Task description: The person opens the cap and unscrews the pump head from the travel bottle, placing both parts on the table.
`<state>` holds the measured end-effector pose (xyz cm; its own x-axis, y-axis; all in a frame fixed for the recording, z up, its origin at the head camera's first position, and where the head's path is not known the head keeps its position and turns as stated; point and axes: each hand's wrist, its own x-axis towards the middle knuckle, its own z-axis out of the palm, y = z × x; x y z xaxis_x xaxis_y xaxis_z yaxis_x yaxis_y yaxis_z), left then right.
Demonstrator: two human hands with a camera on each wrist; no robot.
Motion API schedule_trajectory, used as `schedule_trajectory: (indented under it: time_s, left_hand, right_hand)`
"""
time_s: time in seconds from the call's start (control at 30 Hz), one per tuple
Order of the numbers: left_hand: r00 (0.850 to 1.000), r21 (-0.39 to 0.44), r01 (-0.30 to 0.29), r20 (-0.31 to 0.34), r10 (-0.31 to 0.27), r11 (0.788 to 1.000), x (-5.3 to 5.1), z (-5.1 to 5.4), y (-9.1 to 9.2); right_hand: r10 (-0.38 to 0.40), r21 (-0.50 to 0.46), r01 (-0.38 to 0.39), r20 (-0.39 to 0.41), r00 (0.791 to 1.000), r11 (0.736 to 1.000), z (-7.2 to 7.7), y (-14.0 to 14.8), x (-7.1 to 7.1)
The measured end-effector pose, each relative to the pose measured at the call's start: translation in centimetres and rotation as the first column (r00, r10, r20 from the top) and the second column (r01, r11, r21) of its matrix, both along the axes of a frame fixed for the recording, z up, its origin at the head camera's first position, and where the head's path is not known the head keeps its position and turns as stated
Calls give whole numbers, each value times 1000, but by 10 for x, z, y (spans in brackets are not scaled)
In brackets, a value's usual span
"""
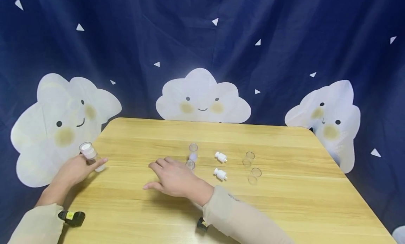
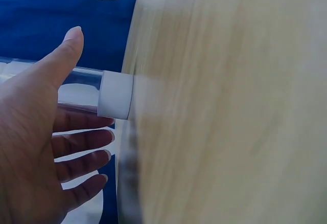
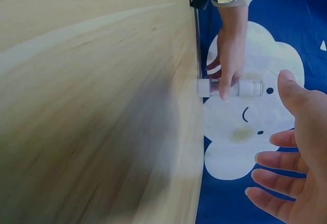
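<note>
A pump bottle (image 1: 90, 154) with a clear cap, white pump top and white base stands upright near the table's left edge. My left hand (image 1: 73, 169) is around its side, thumb and fingers extended rather than curled tightly; in the left wrist view the bottle (image 2: 115, 95) lies between thumb and index finger. My right hand (image 1: 176, 177) hovers over the middle of the table with spread, relaxed fingers, holding nothing. Just beyond it stands a clear bottle body (image 1: 193, 152), and a second clear bottle body (image 1: 190, 164) is partly hidden by the hand.
Right of the bottle bodies lie two white pump heads, one farther (image 1: 221, 157) and one nearer (image 1: 220, 174). Farther right are two clear caps, the far cap (image 1: 248, 159) and the near cap (image 1: 254, 175). A dark blue cloud-print curtain (image 1: 202, 33) hangs behind the wooden table (image 1: 284, 209).
</note>
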<state>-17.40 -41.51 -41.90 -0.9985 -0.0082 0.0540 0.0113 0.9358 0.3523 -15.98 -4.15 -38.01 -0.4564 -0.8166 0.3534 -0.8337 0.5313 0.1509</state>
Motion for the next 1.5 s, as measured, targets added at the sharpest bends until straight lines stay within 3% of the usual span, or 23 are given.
schedule_trajectory:
  time_s: [0.43, 0.63, 1.0, 1.3, 1.5]
  left_hand:
    - [1000, -15, 3, 25, -3, 1000, 2, -3, 2]
    - [999, -4, 14, 39, -14, 1000, 5, -2, 6]
    - [993, 22, 94, 64, -95, 995, 11, 1, 20]
    - [987, 35, 157, 23, -157, 987, 18, -2, 29]
    - [983, 51, 182, 32, -183, 982, 21, -1, 37]
  right_hand:
    - [-40, 44, 36, 96, 995, 998, 0, -12, -3]
    - [-47, 45, 43, 96, 994, 998, -1, -17, -5]
    - [-55, 59, 49, 118, 991, 997, -2, -30, -7]
    - [-87, 104, 70, 172, 981, 992, 3, -49, -7]
    - [-98, 126, 72, 216, 971, 989, 3, -57, -6]
